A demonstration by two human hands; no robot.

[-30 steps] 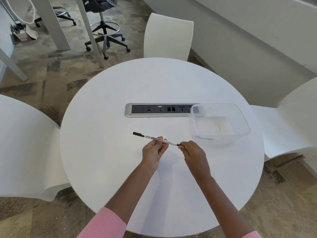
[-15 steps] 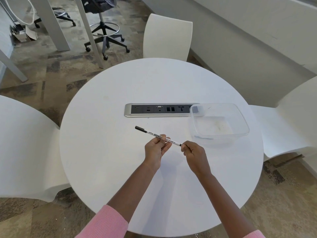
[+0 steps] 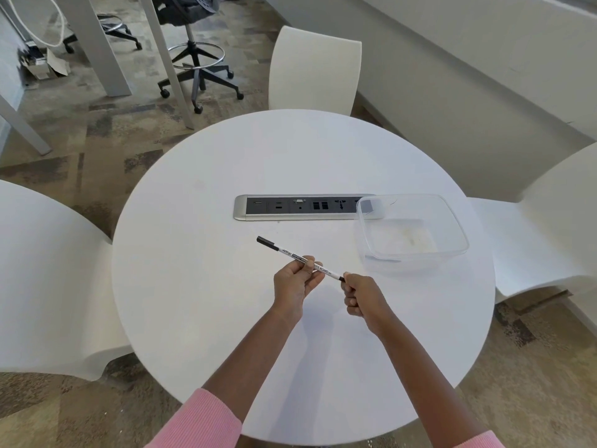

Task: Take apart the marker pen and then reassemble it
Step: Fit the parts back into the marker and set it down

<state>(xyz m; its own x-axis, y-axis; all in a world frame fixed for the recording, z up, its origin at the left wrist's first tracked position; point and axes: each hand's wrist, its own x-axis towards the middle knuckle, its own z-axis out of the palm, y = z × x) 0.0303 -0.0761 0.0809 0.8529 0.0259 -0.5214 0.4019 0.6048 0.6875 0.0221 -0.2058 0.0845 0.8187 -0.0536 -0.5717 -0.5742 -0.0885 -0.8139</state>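
A thin white marker pen (image 3: 292,256) with black print and a black cap at its far left end is held above the round white table (image 3: 200,286). My left hand (image 3: 295,282) pinches the barrel near its middle. My right hand (image 3: 360,295) is closed around the pen's black near end, which is mostly hidden in the fingers. The pen slants from upper left down to lower right between the two hands.
A clear plastic container (image 3: 412,234) stands at the right of the table, overlapping a silver power and data socket strip (image 3: 300,206). White chairs stand at the left (image 3: 42,279), the far side (image 3: 315,71) and the right (image 3: 549,227). A black office chair (image 3: 193,59) stands beyond.
Both hands have shifted slightly right and the pen has tilted steeper, its capped end rising toward the socket strip. The grip of both hands is the same.
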